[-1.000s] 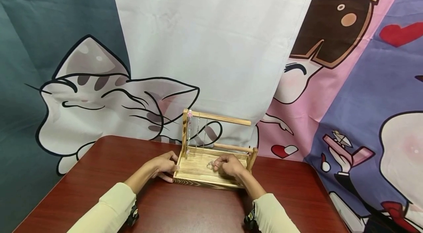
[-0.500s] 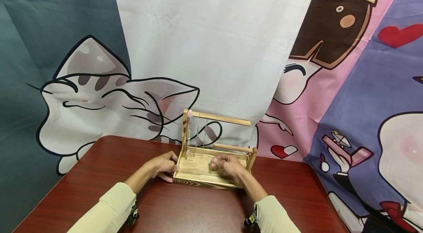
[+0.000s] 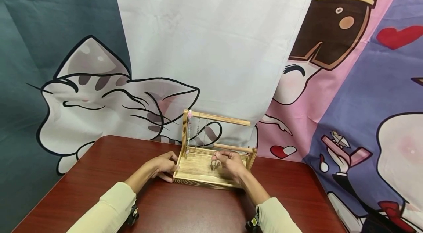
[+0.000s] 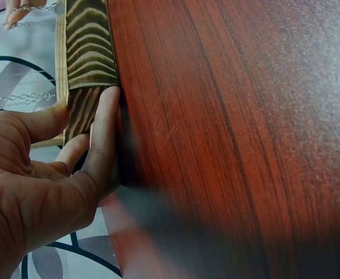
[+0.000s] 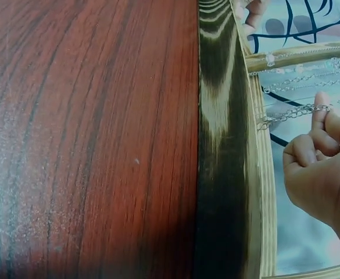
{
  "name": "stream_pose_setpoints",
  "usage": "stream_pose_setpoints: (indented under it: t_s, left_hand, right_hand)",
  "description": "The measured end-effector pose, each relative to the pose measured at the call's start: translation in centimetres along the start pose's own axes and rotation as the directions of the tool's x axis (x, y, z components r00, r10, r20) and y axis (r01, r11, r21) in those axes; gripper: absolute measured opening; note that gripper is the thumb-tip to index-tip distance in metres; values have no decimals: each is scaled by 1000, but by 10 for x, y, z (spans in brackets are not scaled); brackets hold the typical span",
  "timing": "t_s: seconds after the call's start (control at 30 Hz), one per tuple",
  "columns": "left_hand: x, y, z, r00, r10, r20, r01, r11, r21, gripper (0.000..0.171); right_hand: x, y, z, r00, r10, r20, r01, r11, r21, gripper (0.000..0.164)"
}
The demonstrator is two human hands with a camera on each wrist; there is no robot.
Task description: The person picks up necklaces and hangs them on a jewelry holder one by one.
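A wooden jewelry stand with a shallow tray base and crossbars sits on the table. At its left end, my left hand grips the tray wall; in the left wrist view, the thumb and fingers lie on either side of the wood. Over the right half of the tray, my right hand pinches a silver chain between thumb and fingertip, and the chain dangles in a loop. From the upper bar hang a beaded chain with pink pieces and a thin silver chain beside it.
The reddish-brown table extends in front of the stand and to both sides. Behind it hangs a printed cloth with cartoon figures. A lower crossbar runs at the stand's right rear, close to my right hand.
My right hand has lifted slightly, raising the silver chain from the tray floor so that it now hangs from the fingertips. The left hand has stayed in place.
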State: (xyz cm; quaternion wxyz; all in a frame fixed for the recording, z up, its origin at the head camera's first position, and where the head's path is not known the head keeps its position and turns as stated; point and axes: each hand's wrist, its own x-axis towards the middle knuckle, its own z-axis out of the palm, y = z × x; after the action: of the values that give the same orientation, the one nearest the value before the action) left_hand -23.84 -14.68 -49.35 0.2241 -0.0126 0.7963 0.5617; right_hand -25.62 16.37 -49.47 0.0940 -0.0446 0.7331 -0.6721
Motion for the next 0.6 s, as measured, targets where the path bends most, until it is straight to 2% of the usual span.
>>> stream_pose_setpoints:
  t_s: [0.17,0.3,0.6]
  left_hand:
    - [1,-1,0,1000,-2,2,2,1000,-6,35]
    - [1,-1,1,1000,-4,-1,4,1000,-6,35]
    - [1,-1,0,1000,1,0,-1,1000,-1,36]
  right_hand:
    - [-5,-3,1,999,42,10,-42,995,89,38]
    - [-9,-4,2,998,61,24,-64,985,162,27]
    - [-19,-10,5,1000,27,-10,-25,984,174,17]
